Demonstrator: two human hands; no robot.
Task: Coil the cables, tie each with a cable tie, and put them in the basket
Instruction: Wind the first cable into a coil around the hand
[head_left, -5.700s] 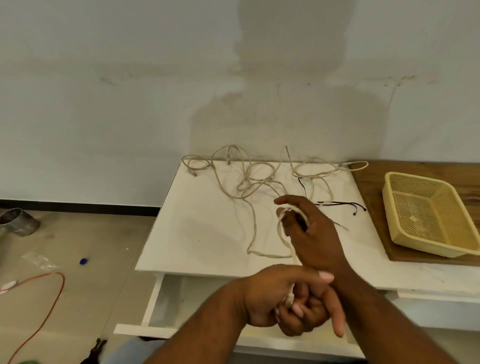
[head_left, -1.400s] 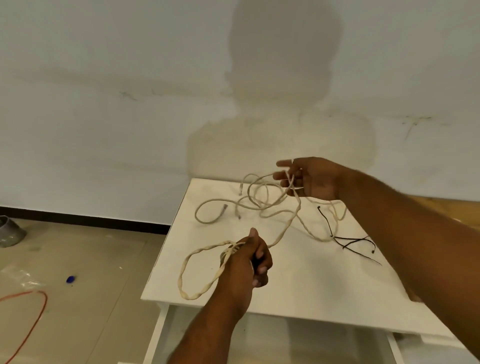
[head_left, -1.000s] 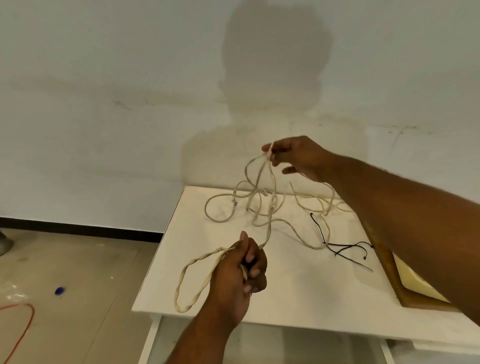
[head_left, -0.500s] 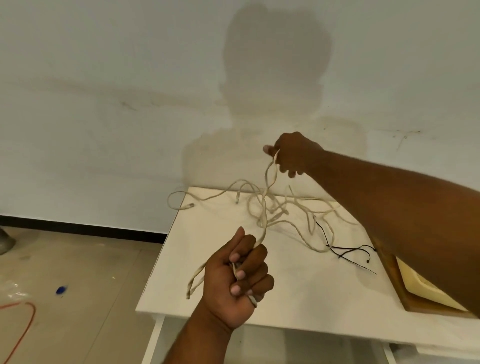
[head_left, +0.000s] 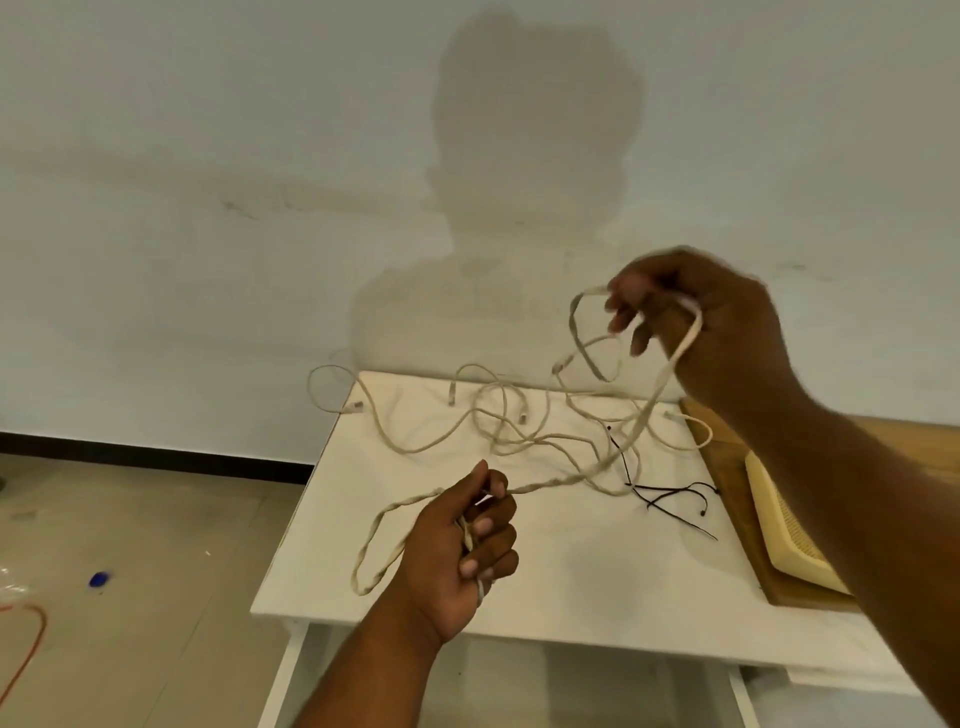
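A long beige cable (head_left: 563, 478) runs taut between my two hands above the white table (head_left: 582, 571). My left hand (head_left: 462, 545) is closed around one stretch of it, with a twisted loop (head_left: 374, 540) hanging off to the left. My right hand (head_left: 696, 322) is raised near the wall, fingers pinched on another stretch that loops over them. More beige cable (head_left: 493, 415) lies tangled at the table's back. Thin black cable ties (head_left: 670, 491) lie at mid-right. The yellow basket (head_left: 779, 525) shows at the right, mostly hidden behind my right forearm.
The basket rests on a wooden board (head_left: 727, 467) at the table's right side. On the floor to the left lie an orange cord (head_left: 26, 644) and a small blue object (head_left: 97, 578). A wall stands close behind the table.
My right hand has swung right and down with the cable, pulling it sideways. My left hand has dropped a little, and the twisted loop beside it hangs longer. The tangle has spread flatter.
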